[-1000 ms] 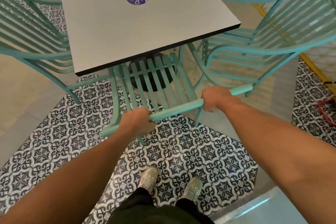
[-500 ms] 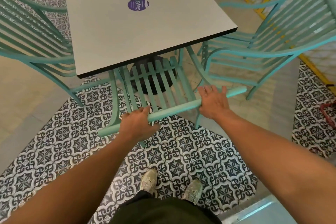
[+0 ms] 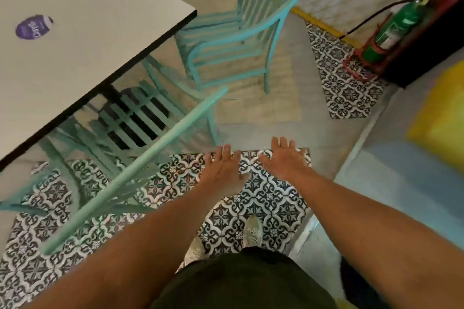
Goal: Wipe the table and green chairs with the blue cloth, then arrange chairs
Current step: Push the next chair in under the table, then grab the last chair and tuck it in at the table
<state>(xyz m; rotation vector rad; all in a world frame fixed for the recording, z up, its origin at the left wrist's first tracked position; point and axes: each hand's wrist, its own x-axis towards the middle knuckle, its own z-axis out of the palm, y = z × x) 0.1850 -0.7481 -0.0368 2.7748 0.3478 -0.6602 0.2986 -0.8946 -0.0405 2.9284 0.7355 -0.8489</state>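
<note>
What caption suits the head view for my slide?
Both open hands, left hand and right hand, hover beside the pushed-in green chair under the white table.

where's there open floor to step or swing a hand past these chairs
Free: the pale floor between the right-hand green chair and the patterned tiles, and the tiles under both open hands, left and right. Crowded: under the table, where the near chair is tucked, and the corner by the extinguisher.
</note>
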